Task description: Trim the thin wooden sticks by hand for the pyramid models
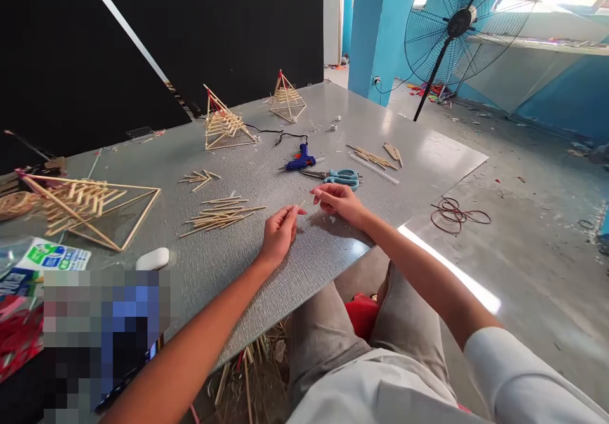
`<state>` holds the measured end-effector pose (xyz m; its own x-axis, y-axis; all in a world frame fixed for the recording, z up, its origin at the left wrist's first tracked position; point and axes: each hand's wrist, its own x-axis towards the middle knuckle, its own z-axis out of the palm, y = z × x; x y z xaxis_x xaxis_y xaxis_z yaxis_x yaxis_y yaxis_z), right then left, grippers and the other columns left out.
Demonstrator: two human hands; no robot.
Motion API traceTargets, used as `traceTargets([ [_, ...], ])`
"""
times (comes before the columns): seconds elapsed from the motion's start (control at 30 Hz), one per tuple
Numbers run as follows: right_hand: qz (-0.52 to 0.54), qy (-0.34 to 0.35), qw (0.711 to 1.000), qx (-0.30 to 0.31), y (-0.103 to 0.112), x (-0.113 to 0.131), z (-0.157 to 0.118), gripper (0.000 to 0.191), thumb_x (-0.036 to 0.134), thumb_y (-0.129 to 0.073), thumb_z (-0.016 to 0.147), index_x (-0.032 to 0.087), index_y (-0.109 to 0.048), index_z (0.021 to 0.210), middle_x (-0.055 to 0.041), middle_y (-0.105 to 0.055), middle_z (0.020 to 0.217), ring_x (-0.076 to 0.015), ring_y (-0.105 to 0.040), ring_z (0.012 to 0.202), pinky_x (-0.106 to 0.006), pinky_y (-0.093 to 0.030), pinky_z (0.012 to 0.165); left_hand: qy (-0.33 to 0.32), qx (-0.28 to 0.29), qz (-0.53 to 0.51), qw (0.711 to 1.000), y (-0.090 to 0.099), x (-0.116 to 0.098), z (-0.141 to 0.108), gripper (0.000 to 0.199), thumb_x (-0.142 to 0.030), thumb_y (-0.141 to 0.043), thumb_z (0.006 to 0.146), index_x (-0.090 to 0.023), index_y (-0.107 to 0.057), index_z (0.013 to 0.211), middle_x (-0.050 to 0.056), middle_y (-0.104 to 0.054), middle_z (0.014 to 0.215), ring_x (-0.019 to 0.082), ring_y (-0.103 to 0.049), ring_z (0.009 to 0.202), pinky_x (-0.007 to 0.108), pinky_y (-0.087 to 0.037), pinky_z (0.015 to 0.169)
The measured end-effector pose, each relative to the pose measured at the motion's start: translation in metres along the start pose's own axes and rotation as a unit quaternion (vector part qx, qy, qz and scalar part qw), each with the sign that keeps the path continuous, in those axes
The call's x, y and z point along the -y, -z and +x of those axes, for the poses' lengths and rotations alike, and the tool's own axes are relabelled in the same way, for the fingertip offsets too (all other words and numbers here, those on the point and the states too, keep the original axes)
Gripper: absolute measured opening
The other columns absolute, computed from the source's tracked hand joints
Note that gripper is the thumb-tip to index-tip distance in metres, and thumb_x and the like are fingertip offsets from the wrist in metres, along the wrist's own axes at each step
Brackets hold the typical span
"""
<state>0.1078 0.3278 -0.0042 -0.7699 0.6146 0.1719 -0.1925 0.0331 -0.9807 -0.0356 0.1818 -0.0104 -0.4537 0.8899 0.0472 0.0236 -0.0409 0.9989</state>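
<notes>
My left hand (pixel 280 233) pinches a short thin wooden stick (pixel 302 204) between thumb and fingertips, above the near part of the grey table (pixel 295 284). Just right of it, my right hand (pixel 339 199) has its fingertips pressed together; whatever they hold is too small to make out. Blue-handled scissors (pixel 343 178) lie right behind the right hand. Behind them rests a blue glue gun (pixel 302 159) with a black cord. Left of my hands is a pile of thin wooden sticks (pixel 223 216), with a smaller group of short sticks (pixel 198 177) beyond it.
Stick pyramid frames stand at the left (pixel 143 216), the back (pixel 223 122) and farther back (pixel 287 97). More sticks (pixel 371 156) and clear glue sticks (pixel 375 168) lie at right. A white case (pixel 153 259) and plastic bag (pixel 52 256) are near left. A fan (pixel 460 23) stands beyond.
</notes>
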Motion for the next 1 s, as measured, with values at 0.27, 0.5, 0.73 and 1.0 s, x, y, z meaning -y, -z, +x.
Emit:
traceTargets([
  [0.27, -0.044, 0.035, 0.998, 0.024, -0.002, 0.001, -0.002, 0.043, 0.058, -0.083, 0.084, 0.018, -0.077, 0.100, -0.0030, -0.074, 0.090, -0.0113, -0.057, 0.073, -0.024, -0.045, 0.064, 0.012, 0.026, -0.007, 1.000, -0.002, -0.001, 0.000, 0.046, -0.062, -0.077, 0.085, -0.018, -0.075, 0.096, -0.008, -0.038, 0.059, 0.008, -0.030, 0.050, 0.023, -0.021, 0.045],
  [0.5, -0.091, 0.028, 0.995, 0.025, 0.004, 0.004, -0.005, 0.038, 0.054, -0.078, 0.090, 0.019, -0.071, 0.100, -0.0042, -0.072, 0.095, -0.0122, -0.060, 0.076, -0.024, -0.050, 0.067, -0.013, 0.006, -0.005, 1.000, 0.000, 0.002, 0.000, 0.039, -0.056, -0.074, 0.088, -0.018, -0.078, 0.095, -0.006, -0.043, 0.060, 0.009, -0.033, 0.051, 0.023, -0.024, 0.046],
  [0.73, -0.127, 0.007, 0.987, 0.101, 0.012, 0.004, -0.005, 0.029, 0.044, -0.070, 0.095, 0.016, -0.073, 0.103, -0.0082, -0.078, 0.097, -0.0119, -0.063, 0.069, -0.026, -0.053, 0.067, -0.108, -0.005, 0.115, 0.987, 0.002, 0.005, 0.003, 0.031, -0.044, -0.070, 0.093, -0.018, -0.085, 0.098, 0.003, -0.076, 0.082, 0.017, -0.061, 0.073, 0.025, -0.048, 0.066],
  [1.0, -0.175, 0.021, 0.977, 0.117, 0.016, -0.001, -0.008, 0.029, 0.043, -0.065, 0.095, 0.015, -0.072, 0.098, -0.0058, -0.076, 0.084, -0.0111, -0.058, 0.060, -0.025, -0.047, 0.060, -0.115, -0.001, 0.136, 0.984, 0.002, 0.011, 0.004, 0.029, -0.044, -0.071, 0.092, -0.019, -0.087, 0.094, 0.004, -0.076, 0.077, 0.017, -0.062, 0.069, 0.025, -0.048, 0.063],
])
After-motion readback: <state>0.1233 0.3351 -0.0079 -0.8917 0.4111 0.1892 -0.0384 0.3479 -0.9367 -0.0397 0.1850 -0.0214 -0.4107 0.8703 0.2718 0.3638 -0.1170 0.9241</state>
